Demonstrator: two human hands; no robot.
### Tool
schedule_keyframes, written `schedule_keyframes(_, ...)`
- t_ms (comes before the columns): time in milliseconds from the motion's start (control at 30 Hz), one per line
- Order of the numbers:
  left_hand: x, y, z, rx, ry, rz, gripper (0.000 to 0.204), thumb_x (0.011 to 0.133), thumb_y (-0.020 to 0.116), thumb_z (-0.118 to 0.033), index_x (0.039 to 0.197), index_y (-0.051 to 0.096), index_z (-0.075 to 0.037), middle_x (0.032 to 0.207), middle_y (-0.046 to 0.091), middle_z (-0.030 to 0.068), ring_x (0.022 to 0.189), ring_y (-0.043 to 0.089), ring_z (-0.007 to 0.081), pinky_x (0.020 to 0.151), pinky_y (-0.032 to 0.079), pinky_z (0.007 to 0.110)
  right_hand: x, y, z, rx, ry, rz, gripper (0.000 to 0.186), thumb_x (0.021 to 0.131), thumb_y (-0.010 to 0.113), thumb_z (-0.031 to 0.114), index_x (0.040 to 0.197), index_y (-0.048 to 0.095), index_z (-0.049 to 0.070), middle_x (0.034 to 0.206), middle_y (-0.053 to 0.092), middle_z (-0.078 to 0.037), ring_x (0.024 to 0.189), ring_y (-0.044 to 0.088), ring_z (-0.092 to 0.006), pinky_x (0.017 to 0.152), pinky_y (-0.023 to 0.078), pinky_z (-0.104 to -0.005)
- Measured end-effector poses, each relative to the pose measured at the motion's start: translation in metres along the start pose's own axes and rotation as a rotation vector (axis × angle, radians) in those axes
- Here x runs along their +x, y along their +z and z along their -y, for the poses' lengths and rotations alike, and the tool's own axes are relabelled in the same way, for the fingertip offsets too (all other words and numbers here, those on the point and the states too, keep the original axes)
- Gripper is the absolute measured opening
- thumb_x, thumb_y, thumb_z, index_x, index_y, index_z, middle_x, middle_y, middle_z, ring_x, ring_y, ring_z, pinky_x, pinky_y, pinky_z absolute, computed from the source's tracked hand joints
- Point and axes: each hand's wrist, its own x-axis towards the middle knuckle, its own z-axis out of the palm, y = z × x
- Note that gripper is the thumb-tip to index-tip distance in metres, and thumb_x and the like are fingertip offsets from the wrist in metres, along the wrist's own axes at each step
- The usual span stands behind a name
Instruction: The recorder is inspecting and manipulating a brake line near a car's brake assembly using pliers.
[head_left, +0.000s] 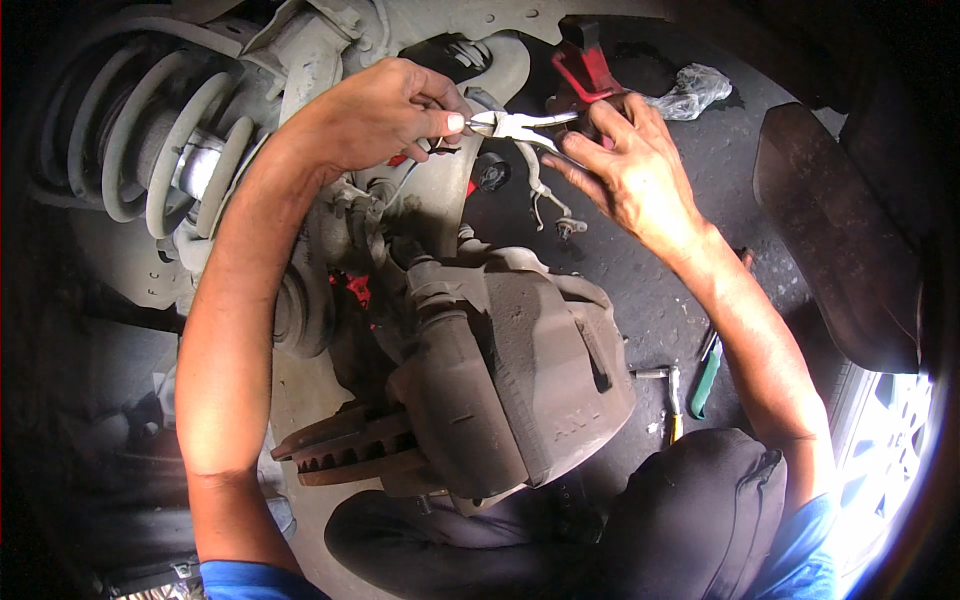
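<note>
Up at the top centre, my right hand (640, 170) is wrapped round the handles of a pair of pliers (515, 127), whose jaws point left. Opposite it, my left hand (395, 115) has its thumb and fingers pinched together at the jaw tips. Whatever lies in that pinch is too small and too covered to name. A short dark wire-like piece (442, 150) shows just under the left fingertips. Below both hands is a dusty brake caliper (510, 380), seated over a rusty brake disc (350, 460).
A coil spring (175, 150) stands at upper left. A hose with a metal bracket (540, 190) hangs below the pliers. Beyond are a red stand (588, 72) and crumpled clear plastic (695, 92). A yellow-handled wrench (675, 400), a green-handled tool (707, 380) and a wheel (885, 450) are right.
</note>
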Motion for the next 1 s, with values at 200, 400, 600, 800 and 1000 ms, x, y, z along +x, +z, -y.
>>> schedule_keyframes(200,0.0005,-0.0003,0.0007,0.03,-0.005,-0.006,0.024,0.098,0.071,-0.021,0.108,0.073,0.001,0.089,0.069,0.0008,0.08,0.062,0.0079,0.071,0.054,0.024,0.0038,-0.0035,-0.0006,0.026,-0.014,0.006,0.022,0.087,0.079,0.031,0.1,0.074,0.015,0.097,0.057,-0.004,0.089,0.055,-0.0268,0.08,0.052,-0.0422)
schedule_keyframes(400,0.0001,0.0033,-0.0045,0.067,-0.02,-0.042,0.023,0.097,0.071,-0.02,0.108,0.073,0.001,0.088,0.07,0.0012,0.079,0.063,0.0077,0.071,0.055,0.024,0.0024,-0.0026,-0.0031,0.022,-0.016,0.015,0.022,0.086,0.079,0.03,0.101,0.073,0.015,0.095,0.056,-0.004,0.087,0.055,-0.0261,0.078,0.052,-0.0411)
schedule_keyframes(600,-0.001,0.0015,-0.0042,0.051,-0.01,-0.036,0.022,0.097,0.071,-0.019,0.108,0.073,0.001,0.087,0.07,0.0011,0.079,0.064,0.0076,0.071,0.055,0.024,0.0038,-0.0022,-0.0032,0.02,-0.021,-0.007,0.022,0.086,0.079,0.031,0.099,0.072,0.015,0.093,0.055,-0.004,0.085,0.055,-0.0257,0.075,0.053,-0.0404)
schedule_keyframes(800,-0.0002,0.0005,-0.0029,0.034,-0.012,-0.023,0.022,0.098,0.071,-0.019,0.108,0.074,0.0,0.087,0.07,0.0008,0.079,0.064,0.0074,0.071,0.055,0.024,0.0049,-0.0027,-0.0029,0.028,-0.024,-0.009,0.023,0.086,0.078,0.035,0.096,0.072,0.015,0.09,0.056,-0.003,0.08,0.056,-0.0248,0.068,0.053,-0.0387)
schedule_keyframes(1000,-0.0009,0.0007,0.0001,-0.009,-0.005,-0.002,0.024,0.099,0.069,-0.022,0.108,0.074,-0.001,0.089,0.07,0.001,0.081,0.064,0.0083,0.071,0.055,0.024,0.0022,-0.0008,-0.0025,0.039,-0.003,0.043,0.029,0.088,0.077,0.033,0.108,0.067,0.015,0.093,0.059,-0.004,0.085,0.061,-0.0283,0.07,0.057,-0.042)
